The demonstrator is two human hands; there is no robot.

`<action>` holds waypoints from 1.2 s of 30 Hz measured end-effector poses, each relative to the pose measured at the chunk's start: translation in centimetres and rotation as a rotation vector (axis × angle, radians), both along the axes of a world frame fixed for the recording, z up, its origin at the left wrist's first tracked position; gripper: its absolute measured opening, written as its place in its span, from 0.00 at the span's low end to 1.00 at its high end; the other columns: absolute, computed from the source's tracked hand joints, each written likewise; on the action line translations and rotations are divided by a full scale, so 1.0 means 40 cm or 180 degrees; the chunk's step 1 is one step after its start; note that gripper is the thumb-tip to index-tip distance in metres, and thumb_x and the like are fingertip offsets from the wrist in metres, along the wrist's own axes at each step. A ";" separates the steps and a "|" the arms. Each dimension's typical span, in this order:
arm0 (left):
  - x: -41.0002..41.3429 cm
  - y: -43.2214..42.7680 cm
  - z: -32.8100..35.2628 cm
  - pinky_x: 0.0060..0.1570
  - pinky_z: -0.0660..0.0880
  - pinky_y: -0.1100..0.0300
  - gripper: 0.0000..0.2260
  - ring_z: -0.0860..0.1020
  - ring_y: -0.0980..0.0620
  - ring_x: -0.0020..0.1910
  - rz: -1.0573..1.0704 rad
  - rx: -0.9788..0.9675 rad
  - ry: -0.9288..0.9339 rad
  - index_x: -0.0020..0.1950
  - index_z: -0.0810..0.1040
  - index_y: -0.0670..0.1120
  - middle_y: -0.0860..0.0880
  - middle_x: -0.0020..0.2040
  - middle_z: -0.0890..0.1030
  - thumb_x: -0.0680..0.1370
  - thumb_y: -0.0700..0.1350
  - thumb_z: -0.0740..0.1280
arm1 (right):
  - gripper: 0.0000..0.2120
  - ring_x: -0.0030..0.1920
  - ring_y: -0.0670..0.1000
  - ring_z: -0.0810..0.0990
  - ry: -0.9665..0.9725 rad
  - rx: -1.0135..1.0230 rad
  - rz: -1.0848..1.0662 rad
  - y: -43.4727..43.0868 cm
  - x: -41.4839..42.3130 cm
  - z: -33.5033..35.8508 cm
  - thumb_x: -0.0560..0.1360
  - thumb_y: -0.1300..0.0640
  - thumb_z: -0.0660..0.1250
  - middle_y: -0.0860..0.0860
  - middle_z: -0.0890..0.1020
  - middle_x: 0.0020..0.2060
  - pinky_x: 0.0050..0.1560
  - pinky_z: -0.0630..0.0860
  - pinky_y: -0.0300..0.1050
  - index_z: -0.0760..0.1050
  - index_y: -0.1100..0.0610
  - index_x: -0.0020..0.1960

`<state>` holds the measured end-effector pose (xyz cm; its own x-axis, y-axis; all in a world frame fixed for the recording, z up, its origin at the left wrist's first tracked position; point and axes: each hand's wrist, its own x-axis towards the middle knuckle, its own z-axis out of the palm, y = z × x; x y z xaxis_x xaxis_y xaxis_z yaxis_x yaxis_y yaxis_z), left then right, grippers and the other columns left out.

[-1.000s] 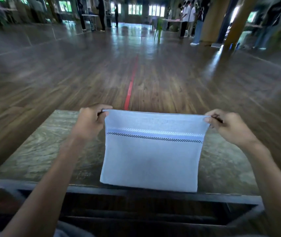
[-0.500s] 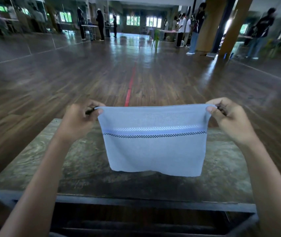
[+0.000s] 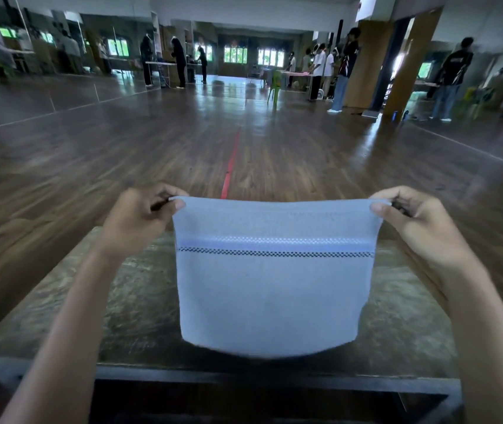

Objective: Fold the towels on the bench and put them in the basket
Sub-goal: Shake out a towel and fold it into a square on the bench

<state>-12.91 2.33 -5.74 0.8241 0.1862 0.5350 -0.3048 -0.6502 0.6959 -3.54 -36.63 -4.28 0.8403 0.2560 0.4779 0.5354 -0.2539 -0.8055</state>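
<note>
A light blue towel (image 3: 271, 289) with a pale woven band and a dark checked stripe hangs in the air above the bench (image 3: 140, 301). My left hand (image 3: 140, 218) pinches its top left corner. My right hand (image 3: 412, 221) pinches the top right corner, so the top edge is stretched between them. The towel's lower edge is blurred and hangs just above the bench top, near its front edge. No basket is in view.
The bench has a worn greenish top and a dark front rail (image 3: 244, 381). Beyond it lies a wide dark wooden floor with a red line (image 3: 231, 160). Several people stand at tables far off at the back and right.
Both hands lifted the towel off the bench, where its lower part had lain. It now hangs free, its bottom edge swinging, and the camera has tilted up.
</note>
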 end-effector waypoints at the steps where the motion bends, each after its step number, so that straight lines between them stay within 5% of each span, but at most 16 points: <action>1: 0.014 -0.009 -0.008 0.43 0.75 0.61 0.09 0.81 0.58 0.40 0.0189 0.0182 -0.0126 0.41 0.80 0.58 0.58 0.40 0.84 0.75 0.43 0.68 | 0.06 0.42 0.50 0.75 -0.0063 0.0001 -0.0136 0.009 0.009 -0.010 0.76 0.64 0.67 0.53 0.81 0.40 0.47 0.71 0.44 0.79 0.55 0.43; 4: 0.032 -0.035 -0.023 0.44 0.75 0.63 0.06 0.78 0.62 0.39 0.0635 0.0377 -0.0456 0.47 0.82 0.48 0.57 0.39 0.83 0.75 0.39 0.68 | 0.11 0.37 0.42 0.75 -0.0158 0.0162 -0.0403 0.024 0.026 -0.031 0.75 0.65 0.67 0.42 0.82 0.36 0.43 0.71 0.34 0.78 0.49 0.42; 7: 0.034 -0.046 -0.019 0.39 0.67 0.78 0.06 0.75 0.67 0.37 0.0938 0.0444 -0.0802 0.50 0.82 0.43 0.55 0.41 0.80 0.75 0.38 0.67 | 0.12 0.37 0.40 0.76 -0.0259 0.0242 -0.0615 0.035 0.038 -0.038 0.74 0.63 0.69 0.38 0.82 0.34 0.43 0.72 0.35 0.79 0.46 0.41; 10: 0.033 -0.051 -0.005 0.41 0.68 0.75 0.06 0.75 0.70 0.39 0.0980 0.0271 -0.1265 0.50 0.82 0.43 0.59 0.41 0.78 0.75 0.37 0.67 | 0.12 0.40 0.44 0.79 -0.0367 0.0401 -0.0605 0.044 0.039 -0.030 0.73 0.63 0.69 0.42 0.84 0.37 0.47 0.74 0.43 0.80 0.46 0.42; 14: 0.031 -0.047 -0.007 0.49 0.71 0.66 0.06 0.77 0.59 0.45 0.1058 0.0271 -0.1501 0.49 0.82 0.45 0.56 0.42 0.80 0.76 0.39 0.66 | 0.07 0.41 0.51 0.77 -0.0356 0.0472 -0.0381 0.037 0.026 -0.022 0.73 0.63 0.70 0.55 0.84 0.42 0.45 0.72 0.44 0.80 0.51 0.45; 16: 0.027 -0.026 -0.032 0.49 0.71 0.69 0.06 0.78 0.64 0.45 0.0696 0.0198 -0.1071 0.47 0.81 0.49 0.60 0.42 0.81 0.76 0.40 0.67 | 0.06 0.40 0.50 0.77 -0.0079 0.0160 -0.0065 0.019 0.020 -0.032 0.73 0.66 0.69 0.57 0.83 0.40 0.41 0.72 0.37 0.80 0.55 0.45; 19: 0.000 0.024 -0.082 0.47 0.71 0.75 0.12 0.79 0.66 0.44 -0.0414 0.0215 0.0441 0.43 0.81 0.57 0.62 0.43 0.82 0.77 0.39 0.67 | 0.06 0.41 0.49 0.79 0.0640 -0.0839 0.0570 -0.028 0.019 -0.069 0.73 0.67 0.68 0.55 0.83 0.38 0.45 0.73 0.37 0.80 0.58 0.45; 24: -0.030 0.060 -0.170 0.51 0.73 0.68 0.04 0.80 0.60 0.48 -0.1130 0.0384 0.2504 0.47 0.80 0.49 0.53 0.46 0.83 0.75 0.41 0.69 | 0.06 0.43 0.50 0.82 0.1989 -0.2313 0.1216 -0.054 0.032 -0.169 0.72 0.58 0.72 0.59 0.84 0.43 0.49 0.74 0.41 0.80 0.56 0.49; 30: -0.006 0.046 -0.302 0.52 0.73 0.60 0.02 0.79 0.54 0.46 -0.1015 0.0742 0.2864 0.48 0.80 0.49 0.51 0.46 0.82 0.76 0.43 0.69 | 0.03 0.39 0.44 0.82 0.2281 -0.3034 0.1197 -0.003 0.041 -0.284 0.75 0.59 0.68 0.44 0.83 0.34 0.41 0.69 0.40 0.76 0.55 0.49; 36: 0.062 0.040 -0.373 0.51 0.73 0.58 0.06 0.79 0.50 0.51 -0.0287 0.0775 0.2192 0.52 0.81 0.43 0.48 0.49 0.82 0.77 0.40 0.67 | 0.02 0.43 0.48 0.81 0.2030 -0.2620 0.0742 0.029 0.113 -0.367 0.78 0.60 0.64 0.52 0.81 0.46 0.40 0.71 0.38 0.74 0.54 0.50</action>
<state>-10.43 3.93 -20.66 0.9948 0.0438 -0.0917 0.0896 -0.8038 0.5881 0.98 -35.47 -18.95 0.7628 0.4863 -0.4262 0.1809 -0.7933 -0.5814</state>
